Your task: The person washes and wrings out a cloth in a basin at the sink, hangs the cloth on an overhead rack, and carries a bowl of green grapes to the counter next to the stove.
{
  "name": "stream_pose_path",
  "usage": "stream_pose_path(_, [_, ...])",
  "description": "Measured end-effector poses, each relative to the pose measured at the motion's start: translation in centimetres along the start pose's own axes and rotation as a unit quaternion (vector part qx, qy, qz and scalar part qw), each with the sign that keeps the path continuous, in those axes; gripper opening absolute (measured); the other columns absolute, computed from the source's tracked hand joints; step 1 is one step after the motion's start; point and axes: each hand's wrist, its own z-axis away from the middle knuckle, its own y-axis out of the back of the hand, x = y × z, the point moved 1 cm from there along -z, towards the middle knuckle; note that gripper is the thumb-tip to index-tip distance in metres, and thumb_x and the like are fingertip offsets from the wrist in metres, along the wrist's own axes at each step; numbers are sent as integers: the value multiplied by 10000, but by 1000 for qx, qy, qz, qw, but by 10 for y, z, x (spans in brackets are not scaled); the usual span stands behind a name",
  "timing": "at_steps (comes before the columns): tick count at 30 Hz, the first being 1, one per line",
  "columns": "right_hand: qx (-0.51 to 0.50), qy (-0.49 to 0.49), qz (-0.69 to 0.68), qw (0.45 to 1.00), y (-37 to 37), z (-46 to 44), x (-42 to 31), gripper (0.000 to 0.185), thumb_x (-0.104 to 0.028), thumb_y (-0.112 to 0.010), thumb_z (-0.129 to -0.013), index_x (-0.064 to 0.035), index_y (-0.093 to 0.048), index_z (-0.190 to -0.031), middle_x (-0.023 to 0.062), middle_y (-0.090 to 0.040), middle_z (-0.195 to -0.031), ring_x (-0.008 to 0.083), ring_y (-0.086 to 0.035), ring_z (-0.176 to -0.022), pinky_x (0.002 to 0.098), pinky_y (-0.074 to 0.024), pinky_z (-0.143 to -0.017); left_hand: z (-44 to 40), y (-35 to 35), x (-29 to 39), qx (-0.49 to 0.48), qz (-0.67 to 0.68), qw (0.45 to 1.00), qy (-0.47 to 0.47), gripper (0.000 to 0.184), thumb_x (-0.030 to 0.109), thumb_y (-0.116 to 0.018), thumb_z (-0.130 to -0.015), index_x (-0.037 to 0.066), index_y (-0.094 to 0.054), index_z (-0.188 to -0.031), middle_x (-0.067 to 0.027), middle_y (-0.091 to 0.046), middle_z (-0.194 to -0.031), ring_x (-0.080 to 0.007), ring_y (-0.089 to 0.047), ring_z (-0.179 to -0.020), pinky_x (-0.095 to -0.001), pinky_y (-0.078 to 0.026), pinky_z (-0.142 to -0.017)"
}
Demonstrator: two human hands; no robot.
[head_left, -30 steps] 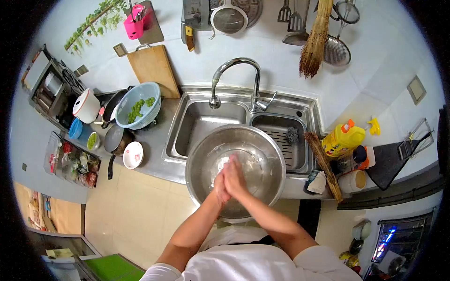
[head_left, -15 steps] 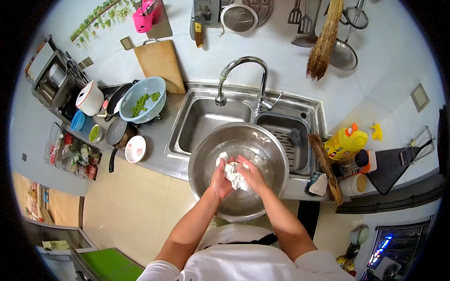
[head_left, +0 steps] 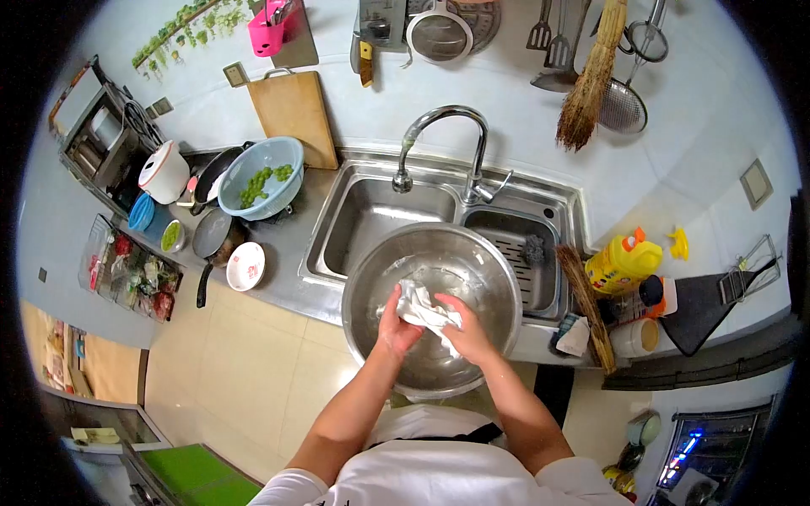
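A crumpled white cloth is stretched between my two hands inside a large stainless steel basin. My left hand grips the cloth's left side, thumb upward. On the other side, my right hand pinches the cloth between thumb and fingers, and a loose end hangs below it. The basin rests over the front edge of a double steel sink, covering part of both bowls. Some water and wet marks show on the basin's inner wall.
A chrome faucet arches over the left bowl. On the left counter stand a blue colander of green grapes, a saucepan and a white bowl. A yellow bottle and a bundle of brown sticks sit at right.
My hands have moved slightly apart, and the cloth has gone from a bunched wad to a longer, twisted strip between them. The camera view has shifted a little.
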Motion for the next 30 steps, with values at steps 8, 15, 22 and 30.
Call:
stream_pose_path(8, [-83, -149, -266, 949, 20, 17, 5, 378, -20, -496, -692, -5, -586, -1059, 86, -606, -999, 126, -568, -829, 218, -456, -677, -13, 14, -3, 3, -42, 999, -10, 427, 354, -614, -819, 94, -510, -1142, -123, -559, -1077, -293, -516, -1019, -499, -412, -881])
stream_pose_path(15, [-68, -173, -205, 961, 2, 31, -6, 285, -203, -710, -717, -31, -593, -913, 71, -607, -854, 153, -581, -685, 277, -476, -592, -9, 6, 1, 94, -110, 989, -24, 296, 393, -637, -797, 133, -503, -844, -92, -513, -691, -226, -511, -625, -380, -464, -571])
stream_pose_path(22, [23, 125, 236, 963, -59, 9, -11, 233, -193, -666, -705, -17, -571, -824, 170, -553, -938, 354, -537, -875, 425, -448, -739, -6, 11, -21, 19, -73, 996, -44, 299, 348, -364, -939, 97, -526, -927, -148, -597, -848, -255, -577, -716, -400, -500, -680])
stream_pose_path(30, [150, 7, 70, 986, -51, -40, 17, 288, -124, -574, -783, 9, -566, -1039, 210, -508, -1175, 371, -458, -1122, 400, -371, -938, 16, -8, -27, 20, -176, 984, 20, 335, 291, -373, -938, 63, -488, -1154, -100, -551, -1118, -237, -534, -1018, -388, -421, -908])
